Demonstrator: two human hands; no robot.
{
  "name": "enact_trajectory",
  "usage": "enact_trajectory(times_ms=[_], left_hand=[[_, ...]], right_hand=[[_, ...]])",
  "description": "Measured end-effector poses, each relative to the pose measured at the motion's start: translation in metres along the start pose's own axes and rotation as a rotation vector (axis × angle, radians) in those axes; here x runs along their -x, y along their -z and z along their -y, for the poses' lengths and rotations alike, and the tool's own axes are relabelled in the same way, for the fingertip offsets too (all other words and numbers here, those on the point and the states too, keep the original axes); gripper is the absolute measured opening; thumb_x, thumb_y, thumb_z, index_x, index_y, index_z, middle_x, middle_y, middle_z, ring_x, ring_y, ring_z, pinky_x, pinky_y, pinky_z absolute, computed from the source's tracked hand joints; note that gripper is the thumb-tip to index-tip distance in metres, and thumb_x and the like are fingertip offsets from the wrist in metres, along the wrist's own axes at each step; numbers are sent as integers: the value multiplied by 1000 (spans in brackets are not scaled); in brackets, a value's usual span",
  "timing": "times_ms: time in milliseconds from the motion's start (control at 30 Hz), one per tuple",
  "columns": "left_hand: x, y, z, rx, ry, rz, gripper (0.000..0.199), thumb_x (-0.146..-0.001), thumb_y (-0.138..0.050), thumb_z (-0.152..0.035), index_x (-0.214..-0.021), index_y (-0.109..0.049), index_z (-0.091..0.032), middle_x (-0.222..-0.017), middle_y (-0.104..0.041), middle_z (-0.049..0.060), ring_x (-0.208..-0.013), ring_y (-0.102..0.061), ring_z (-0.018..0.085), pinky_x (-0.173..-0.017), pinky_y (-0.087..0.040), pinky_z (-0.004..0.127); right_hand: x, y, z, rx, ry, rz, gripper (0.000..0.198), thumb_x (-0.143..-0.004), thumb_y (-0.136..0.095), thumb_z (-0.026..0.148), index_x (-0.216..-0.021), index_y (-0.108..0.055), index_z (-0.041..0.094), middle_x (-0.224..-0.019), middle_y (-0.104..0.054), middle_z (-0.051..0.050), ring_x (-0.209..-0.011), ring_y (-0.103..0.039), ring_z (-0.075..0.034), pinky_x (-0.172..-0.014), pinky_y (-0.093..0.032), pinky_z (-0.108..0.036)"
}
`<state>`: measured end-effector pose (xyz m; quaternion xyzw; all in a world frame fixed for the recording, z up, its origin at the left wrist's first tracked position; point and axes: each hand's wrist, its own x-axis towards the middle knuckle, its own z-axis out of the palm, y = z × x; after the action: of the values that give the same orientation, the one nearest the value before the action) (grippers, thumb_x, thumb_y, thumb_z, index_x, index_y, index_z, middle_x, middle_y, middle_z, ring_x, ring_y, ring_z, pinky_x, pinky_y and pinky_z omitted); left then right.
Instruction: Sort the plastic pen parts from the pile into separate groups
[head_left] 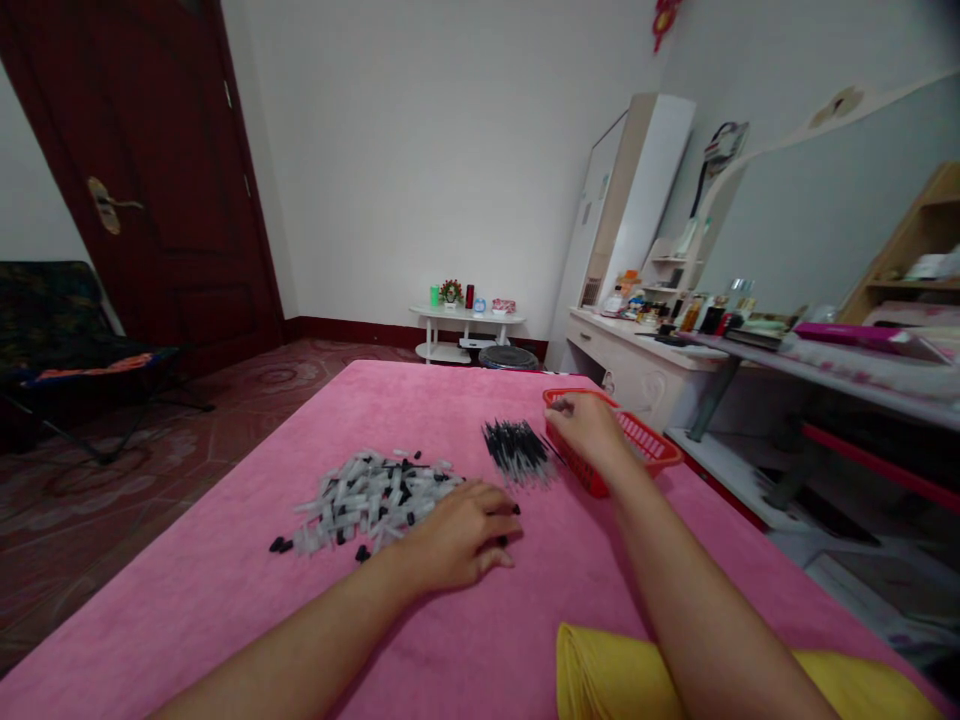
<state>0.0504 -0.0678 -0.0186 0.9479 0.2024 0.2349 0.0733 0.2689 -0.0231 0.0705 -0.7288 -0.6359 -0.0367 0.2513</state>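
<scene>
My left hand [469, 530] rests palm down on the pink cloth, at the right edge of a loose pile of clear plastic tubes and small black caps [375, 500]. Its fingers are apart and slightly bent, with small black pieces by the fingertips. My right hand [589, 425] is over the left side of a red plastic basket [649, 445], thumb and fingers pinched together; what they hold, if anything, is too small to make out. Between the hands lies a bundle of thin black sticks with clear ends [517, 450]. The arm hides part of the basket.
A pink cloth [247, 610] covers the table. Folded yellow fabric [615, 670] lies at the near right, under my right forearm. A cluttered dressing table [637, 350] stands at the right, a small white stand [469, 315] by the far wall, and a folding chair [67, 340] at the left.
</scene>
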Motion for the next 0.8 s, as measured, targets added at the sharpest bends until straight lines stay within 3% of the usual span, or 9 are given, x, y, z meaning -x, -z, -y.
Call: enact_trajectory(times_ms=[133,267,667,800], left_hand=[[2,-8,6,-69,39,35,20,-86,-55,-32,-98,-67,-21,-98,-66,6,-95,-58,19,-86,-42,32],[2,-9,7,-163,93,39,18,-85,-52,-26,-90,-68,-19,-88,-66,6,-88,-58,19,-78,-43,30],[4,-7,1,-176,117,5,21,-87,-48,-25,-88,-68,-18,-83,-63,8,-84,-57,19,-75,-43,30],[1,-1,-1,-144,115,-25,26,-84,-53,-40,-92,-67,-20,-86,-63,8,-85,-57,20,-75,-43,31]], right_hand=[[19,-36,36,-186,210,217,20,-75,-59,26,-84,-72,15,-81,-72,-8,-73,-63,-16,-64,-43,-23],[30,-60,50,-380,333,334,33,-72,-61,18,-103,-69,14,-90,-72,-7,-73,-64,-14,-66,-46,-22],[31,-54,49,-373,374,334,20,-73,-57,15,-85,-73,15,-80,-72,-5,-71,-64,-14,-64,-45,-22],[21,-46,40,-463,315,178,19,-75,-57,19,-86,-72,15,-85,-73,-6,-76,-65,-15,-70,-47,-23]])
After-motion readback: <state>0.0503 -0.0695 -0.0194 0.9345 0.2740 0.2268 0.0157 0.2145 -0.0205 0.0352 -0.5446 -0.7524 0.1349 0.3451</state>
